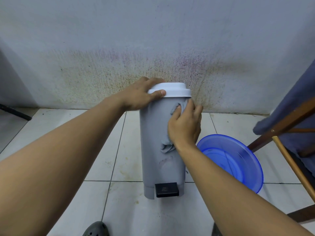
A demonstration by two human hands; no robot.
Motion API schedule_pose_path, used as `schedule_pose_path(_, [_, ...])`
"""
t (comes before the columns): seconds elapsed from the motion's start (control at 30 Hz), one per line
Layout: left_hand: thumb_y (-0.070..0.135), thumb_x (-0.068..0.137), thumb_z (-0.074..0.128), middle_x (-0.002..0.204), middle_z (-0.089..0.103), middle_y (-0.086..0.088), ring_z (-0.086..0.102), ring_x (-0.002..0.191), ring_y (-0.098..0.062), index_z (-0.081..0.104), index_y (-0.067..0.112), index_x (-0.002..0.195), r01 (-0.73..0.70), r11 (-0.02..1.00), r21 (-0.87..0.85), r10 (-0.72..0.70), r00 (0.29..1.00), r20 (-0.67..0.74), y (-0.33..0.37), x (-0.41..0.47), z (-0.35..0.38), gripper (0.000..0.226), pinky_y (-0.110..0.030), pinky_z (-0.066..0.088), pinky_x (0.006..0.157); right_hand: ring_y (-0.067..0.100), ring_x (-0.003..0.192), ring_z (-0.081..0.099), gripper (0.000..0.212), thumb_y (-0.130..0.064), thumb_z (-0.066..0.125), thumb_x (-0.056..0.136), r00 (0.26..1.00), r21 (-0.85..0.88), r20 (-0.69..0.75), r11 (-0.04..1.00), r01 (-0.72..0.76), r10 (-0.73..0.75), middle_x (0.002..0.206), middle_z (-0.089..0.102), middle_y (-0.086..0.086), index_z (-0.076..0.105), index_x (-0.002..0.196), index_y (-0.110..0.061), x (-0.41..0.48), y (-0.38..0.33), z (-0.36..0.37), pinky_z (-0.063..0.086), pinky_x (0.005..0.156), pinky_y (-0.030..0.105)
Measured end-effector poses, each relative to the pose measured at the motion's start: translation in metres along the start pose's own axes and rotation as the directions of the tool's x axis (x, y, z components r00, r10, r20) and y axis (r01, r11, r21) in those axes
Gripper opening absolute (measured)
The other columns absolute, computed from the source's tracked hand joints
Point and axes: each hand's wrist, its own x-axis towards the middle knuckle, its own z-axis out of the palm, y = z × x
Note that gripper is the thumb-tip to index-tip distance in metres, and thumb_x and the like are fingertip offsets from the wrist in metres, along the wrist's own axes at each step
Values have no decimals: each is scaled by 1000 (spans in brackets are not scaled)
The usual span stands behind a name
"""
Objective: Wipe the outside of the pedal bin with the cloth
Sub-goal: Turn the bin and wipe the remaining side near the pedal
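A tall grey pedal bin with a white lid and a black pedal stands upright on the tiled floor by the wall. My left hand grips the lid's left edge, thumb on its rim. My right hand presses a grey cloth against the bin's upper right side. The cloth shows above my fingers and bunches below my wrist; most of it is hidden under the hand.
A blue plastic basin sits on the floor right of the bin. A wooden chair with blue fabric stands at the right edge. A stained wall rises behind the bin. A dark shoe shows at the bottom.
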Motion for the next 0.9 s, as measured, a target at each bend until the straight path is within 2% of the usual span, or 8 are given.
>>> schedule_pose_path(0.27, [67, 96, 46, 145, 42, -2, 42, 135, -22, 39, 47, 149, 13, 1000, -9, -13, 1000, 0, -2, 1, -1, 57, -38, 31, 111, 33, 118, 44, 59, -32, 57, 94, 971, -142, 70, 961, 236, -228, 140, 41, 11, 40, 147, -13, -18, -2, 6, 52, 66, 43])
schedule_pose_path(0.4, [68, 95, 46, 142, 44, -4, 43, 135, -24, 40, 46, 148, 5, 1000, -2, -5, 1000, 1, -1, 3, 0, 57, -41, 31, 114, 34, 100, 53, 56, -27, 65, 88, 825, -203, 168, 800, 564, -539, 138, 49, 8, 53, 142, -17, -33, 8, 8, 52, 58, 38])
schedule_pose_path(0.57, [68, 96, 45, 144, 43, -3, 43, 135, -23, 39, 47, 148, 7, 1000, 4, -7, 1000, 5, -1, 2, 0, 57, -41, 31, 113, 28, 95, 52, 50, -27, 67, 87, 725, -98, 262, 730, 677, -637, 135, 43, -3, 58, 136, -29, -51, 31, -2, 44, 51, 29])
schedule_pose_path(0.63, [71, 93, 44, 143, 44, -3, 42, 135, -24, 39, 48, 147, 8, 1000, 1, -8, 1000, 13, -1, 2, -1, 59, -42, 31, 114, 26, 98, 54, 47, -25, 65, 85, 684, -43, 304, 708, 705, -663, 129, 45, -4, 61, 131, -30, -63, 52, -7, 48, 48, 28])
schedule_pose_path(0.67, [71, 93, 44, 143, 44, -2, 42, 135, -24, 39, 48, 147, 10, 1000, 1, -10, 1000, 14, -1, 2, -1, 59, -43, 31, 115, 26, 100, 55, 46, -24, 64, 83, 687, -21, 308, 717, 697, -658, 127, 47, -4, 62, 129, -30, -69, 65, -8, 50, 46, 30])
schedule_pose_path(0.73, [69, 95, 45, 145, 43, -3, 41, 136, -24, 39, 47, 148, 10, 1000, 8, -11, 1000, 14, 0, 2, -1, 58, -43, 30, 116, 24, 103, 56, 40, -21, 61, 85, 765, 17, 257, 795, 607, -590, 123, 48, -3, 62, 124, -30, -80, 86, -11, 52, 45, 34])
schedule_pose_path(0.8, [75, 90, 46, 146, 43, -3, 41, 136, -23, 38, 47, 147, -4, 1000, 21, 4, 1000, 20, 2, 0, -1, 64, -44, 31, 116, 19, 101, 55, 38, -17, 66, 86, 879, 63, 179, 896, 439, -443, 121, 45, -4, 59, 121, -31, -86, 98, -14, 55, 52, 34])
schedule_pose_path(0.9, [86, 73, 49, 145, 42, -1, 42, 134, -23, 36, 47, 147, -38, 998, 53, 35, 998, 42, 3, -6, -3, 85, -45, 33, 115, 9, 96, 51, 44, -11, 73, 84, 946, 141, 133, 950, 279, -297, 120, 42, -5, 55, 119, -31, -89, 95, -17, 52, 66, 24])
